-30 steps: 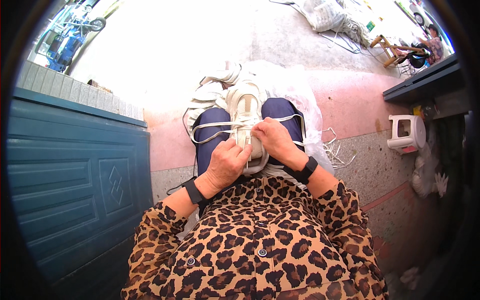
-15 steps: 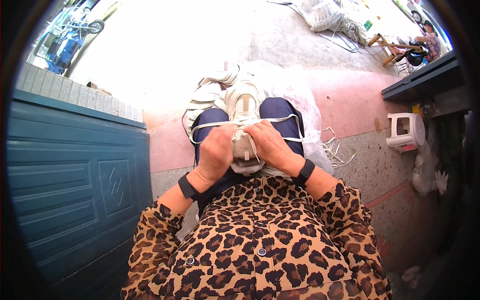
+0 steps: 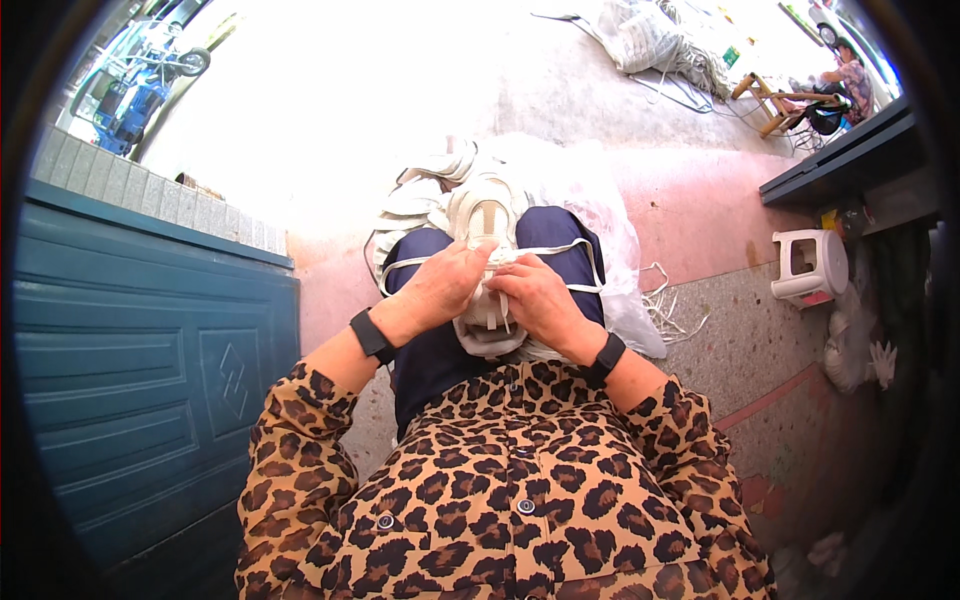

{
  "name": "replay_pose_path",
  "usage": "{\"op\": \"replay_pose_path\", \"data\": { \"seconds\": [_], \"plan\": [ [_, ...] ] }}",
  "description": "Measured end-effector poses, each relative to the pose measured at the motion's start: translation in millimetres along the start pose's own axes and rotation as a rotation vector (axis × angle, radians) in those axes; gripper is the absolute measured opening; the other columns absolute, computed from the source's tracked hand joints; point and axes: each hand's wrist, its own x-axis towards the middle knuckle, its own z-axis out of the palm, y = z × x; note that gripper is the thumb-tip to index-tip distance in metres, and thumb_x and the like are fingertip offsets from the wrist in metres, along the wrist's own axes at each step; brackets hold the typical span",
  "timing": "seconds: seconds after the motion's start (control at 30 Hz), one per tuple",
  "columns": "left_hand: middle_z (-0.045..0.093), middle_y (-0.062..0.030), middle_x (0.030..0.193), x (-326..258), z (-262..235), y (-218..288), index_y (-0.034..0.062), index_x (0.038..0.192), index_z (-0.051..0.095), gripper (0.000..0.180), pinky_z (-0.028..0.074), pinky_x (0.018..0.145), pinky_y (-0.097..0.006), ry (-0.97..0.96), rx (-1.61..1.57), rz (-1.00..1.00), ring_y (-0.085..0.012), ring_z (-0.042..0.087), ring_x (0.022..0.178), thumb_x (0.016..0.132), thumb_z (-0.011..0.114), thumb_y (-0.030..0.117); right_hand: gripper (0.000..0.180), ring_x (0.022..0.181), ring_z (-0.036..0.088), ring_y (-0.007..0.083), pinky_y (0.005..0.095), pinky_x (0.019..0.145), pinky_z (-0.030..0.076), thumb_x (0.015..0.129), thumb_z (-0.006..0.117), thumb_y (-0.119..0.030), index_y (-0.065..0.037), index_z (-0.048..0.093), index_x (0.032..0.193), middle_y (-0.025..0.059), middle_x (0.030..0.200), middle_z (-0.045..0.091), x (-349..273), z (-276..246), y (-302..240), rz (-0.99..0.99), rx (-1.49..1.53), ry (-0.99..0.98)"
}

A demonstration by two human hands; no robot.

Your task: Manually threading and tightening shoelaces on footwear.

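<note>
A cream sneaker rests between my knees, toe pointing away from me and heel toward my body. A white shoelace runs through its upper part and loops out over both thighs. My left hand is closed at the left edge of the lacing, thumb and fingers pinched on the lace. From the right, my right hand pinches the lace near the tongue, its fingertips close to the left ones. The fingers partly cover the eyelets. More pale shoes are piled just beyond my left knee.
Clear plastic sheeting lies by my right leg, with loose white laces on the floor beside it. A blue panelled door stands left. At right are a white stool and a dark ledge. A person sits far right.
My left hand has moved forward and right, onto the lacing, and its fingers now show clearly. My right hand has shifted slightly, staying at the shoe.
</note>
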Motion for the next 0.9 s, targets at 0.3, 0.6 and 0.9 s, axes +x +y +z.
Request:
{"op": "replay_pose_path", "data": {
  "seconds": [0.3, 0.6, 0.9],
  "plan": [
    [0.055, -0.0117, 0.079, 2, 7, -6, -0.0024, 0.122, 0.039, 0.052, 0.046, 0.072, -0.036, -0.083, -0.106, -0.083, -0.0291, 0.054, 0.081, 0.072, 0.052, -0.004, 0.019, 0.083, 0.056, 0.0257, 0.0324, 0.078, 0.046, 0.067, 0.055, -0.002, -0.003, 0.065, 0.083, 0.008, 0.084, 0.064, 3, -1, -1, -0.006, -0.006, -0.003],
    [0.056, -0.0128, 0.081, -5, -14, -1, -0.0019, 0.115, 0.045, 0.043, 0.046, 0.073, -0.036, -0.093, -0.134, -0.212, -0.03, 0.054, 0.082, 0.073, 0.051, -0.005, 0.014, 0.085, 0.056, 0.0267, 0.0334, 0.074, 0.048, 0.075, 0.065, -0.008, -0.004, 0.064, 0.088, 0.0085, 0.085, 0.064, -12, -5, 8, 0.048, 0.09, 0.062],
    [0.055, -0.0119, 0.079, 4, -1, -8, 0.0027, 0.122, 0.041, 0.051, 0.046, 0.073, -0.037, -0.237, -0.217, -0.178, -0.0297, 0.055, 0.082, 0.073, 0.052, -0.003, 0.012, 0.085, 0.056, 0.0265, 0.0338, 0.076, 0.047, 0.073, 0.064, -0.007, -0.003, 0.064, 0.085, 0.008, 0.086, 0.063, -11, -8, 4, 0.031, 0.077, 0.053]
  ]
}}
